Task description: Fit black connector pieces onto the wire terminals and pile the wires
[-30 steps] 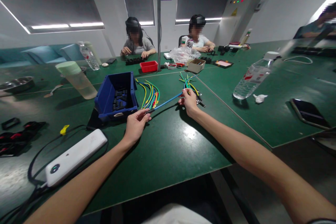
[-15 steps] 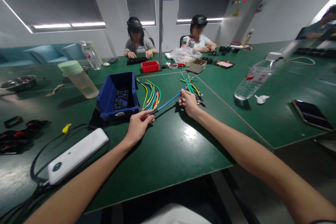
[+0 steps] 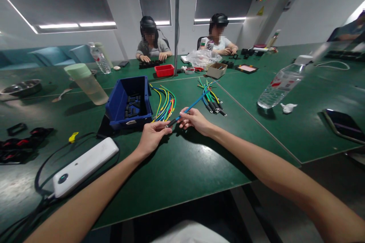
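Note:
A blue wire is stretched between my hands, its far end up at the right. My left hand pinches its near end, where a metal ring terminal meets a black sleeve. Just beyond that sleeve, my right hand is closed on the blue wire with thumb and fingers. Behind my left hand lies a bundle of yellow, green and blue wires, beside a blue bin of black pieces. Farther right is a pile of wires with black sleeves and ring terminals.
A white power bank with black cables lies at the left. A pale bottle stands behind it. To the right are a water bottle, crumpled tissue and phone. Two people sit across, past a red tray.
My right hand has slid along the blue wire toward my left hand, close to the black sleeve. My left hand keeps its pinch on the terminal end.

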`<action>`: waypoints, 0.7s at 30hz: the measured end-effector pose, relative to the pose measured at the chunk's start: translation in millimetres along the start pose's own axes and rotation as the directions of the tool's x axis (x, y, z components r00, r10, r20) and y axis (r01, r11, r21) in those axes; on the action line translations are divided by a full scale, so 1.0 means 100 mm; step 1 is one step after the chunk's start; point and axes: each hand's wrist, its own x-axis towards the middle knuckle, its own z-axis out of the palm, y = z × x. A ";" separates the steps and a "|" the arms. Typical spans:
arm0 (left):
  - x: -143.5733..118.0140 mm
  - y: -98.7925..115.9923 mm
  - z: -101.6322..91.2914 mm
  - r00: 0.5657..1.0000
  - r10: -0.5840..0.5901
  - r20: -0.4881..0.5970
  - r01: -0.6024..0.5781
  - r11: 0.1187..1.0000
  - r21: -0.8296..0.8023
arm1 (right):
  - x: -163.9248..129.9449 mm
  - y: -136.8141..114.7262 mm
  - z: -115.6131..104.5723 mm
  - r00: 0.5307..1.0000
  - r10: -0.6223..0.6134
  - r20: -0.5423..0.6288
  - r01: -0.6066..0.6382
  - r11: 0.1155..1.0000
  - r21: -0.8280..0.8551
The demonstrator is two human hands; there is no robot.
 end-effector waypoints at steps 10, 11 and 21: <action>0.01 0.01 0.03 0.987 -0.002 0.162 0.015 0.996 -0.083 | 0.00 0.03 -0.01 0.997 -0.045 0.060 0.044 0.999 0.015; 0.00 0.02 0.03 0.986 -0.008 0.166 0.020 0.997 -0.068 | 0.00 0.03 -0.01 0.997 -0.043 0.057 0.042 0.999 0.012; 0.00 0.05 0.01 0.988 -0.037 0.153 0.040 0.999 -0.017 | 0.00 0.02 0.00 0.999 -0.027 0.042 0.028 0.999 -0.022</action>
